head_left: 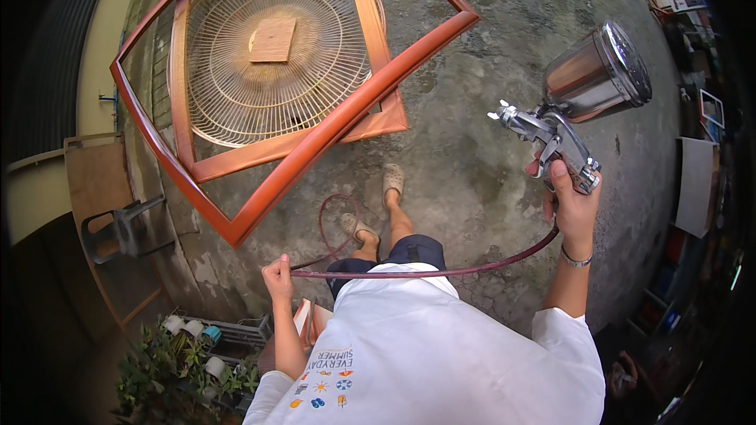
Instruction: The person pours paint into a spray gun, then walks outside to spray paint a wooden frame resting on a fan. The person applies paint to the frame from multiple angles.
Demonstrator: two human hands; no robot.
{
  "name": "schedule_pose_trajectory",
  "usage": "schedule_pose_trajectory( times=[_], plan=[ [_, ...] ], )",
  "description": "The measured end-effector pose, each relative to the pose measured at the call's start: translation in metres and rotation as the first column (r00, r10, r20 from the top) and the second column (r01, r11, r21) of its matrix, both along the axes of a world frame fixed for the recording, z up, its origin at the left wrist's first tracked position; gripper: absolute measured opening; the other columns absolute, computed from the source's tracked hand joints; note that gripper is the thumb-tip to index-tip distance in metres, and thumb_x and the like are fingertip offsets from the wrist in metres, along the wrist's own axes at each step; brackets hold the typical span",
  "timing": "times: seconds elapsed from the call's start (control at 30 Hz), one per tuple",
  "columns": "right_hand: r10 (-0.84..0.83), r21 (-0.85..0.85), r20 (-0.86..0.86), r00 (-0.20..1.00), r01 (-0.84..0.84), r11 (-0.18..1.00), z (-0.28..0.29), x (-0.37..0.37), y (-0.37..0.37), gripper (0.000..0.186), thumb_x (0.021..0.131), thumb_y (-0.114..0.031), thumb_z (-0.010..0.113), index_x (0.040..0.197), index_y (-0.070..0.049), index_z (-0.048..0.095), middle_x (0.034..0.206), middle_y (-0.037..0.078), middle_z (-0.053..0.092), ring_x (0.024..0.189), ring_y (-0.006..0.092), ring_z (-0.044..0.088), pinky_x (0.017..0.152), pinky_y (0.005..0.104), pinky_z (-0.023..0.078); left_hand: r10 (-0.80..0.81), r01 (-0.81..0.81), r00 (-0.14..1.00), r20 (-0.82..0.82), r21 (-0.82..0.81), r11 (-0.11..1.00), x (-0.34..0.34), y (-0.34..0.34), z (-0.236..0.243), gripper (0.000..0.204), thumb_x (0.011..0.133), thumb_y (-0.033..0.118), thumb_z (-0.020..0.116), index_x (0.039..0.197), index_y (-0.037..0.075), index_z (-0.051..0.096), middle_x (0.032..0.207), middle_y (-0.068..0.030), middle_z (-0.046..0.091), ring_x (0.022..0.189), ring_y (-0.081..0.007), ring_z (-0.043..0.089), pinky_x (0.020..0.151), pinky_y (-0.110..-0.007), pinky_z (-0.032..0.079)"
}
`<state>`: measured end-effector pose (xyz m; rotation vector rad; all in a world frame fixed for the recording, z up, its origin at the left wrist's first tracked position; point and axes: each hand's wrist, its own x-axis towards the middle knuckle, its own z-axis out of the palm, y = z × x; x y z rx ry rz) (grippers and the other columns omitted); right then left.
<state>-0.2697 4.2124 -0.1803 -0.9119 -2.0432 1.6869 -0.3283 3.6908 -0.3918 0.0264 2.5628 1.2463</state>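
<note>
My right hand grips the handle of a metal spray gun, out to the right. A shiny round cup is fixed to the gun and tilts up and away. From the base of the handle a dark red hose runs across in front of my body. My left hand is closed around that hose at the left. Ahead, a glossy reddish-brown wooden frame rests slanted over a lighter wooden frame. Both lie above a round wire grille.
A small square wood piece sits at the grille's middle. A hose loop lies by my feet on the stained concrete floor. A dark plastic chair and potted plants stand at left. Boards and shelves line the right side.
</note>
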Motion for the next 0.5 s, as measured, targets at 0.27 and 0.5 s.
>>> schedule_pose_trajectory(
  times=[0.27,0.5],
  plan=[
    [-0.27,0.305,0.076,0.96,0.235,0.923,-0.066,-0.046,0.078,0.033,0.095,-0.032,0.065,0.093,0.001,0.066,0.067,0.003,0.063,0.04,0.0051,0.045,0.036,0.0245,0.034,-0.02,0.021,1.0,-0.021,0.017,1.0,0.003,0.034,0.019,0.047,0.097,0.018,0.056,0.06,-0.001,0.034,0.055,-0.0045,0.025,0.052,-0.0118,0.026,0.048,-0.035,0.022],
    [-0.325,0.257,0.036,0.945,0.306,0.917,-0.071,-0.045,0.078,0.033,0.096,-0.032,0.064,0.095,0.001,0.067,0.068,0.004,0.063,0.039,0.0054,0.044,0.035,0.0239,0.032,-0.007,0.007,1.0,-0.022,-0.002,1.0,0.01,0.025,0.015,0.047,0.097,0.02,0.057,0.061,-0.001,0.034,0.056,-0.0061,0.024,0.052,-0.012,0.026,0.048,-0.036,0.022]
  ],
)
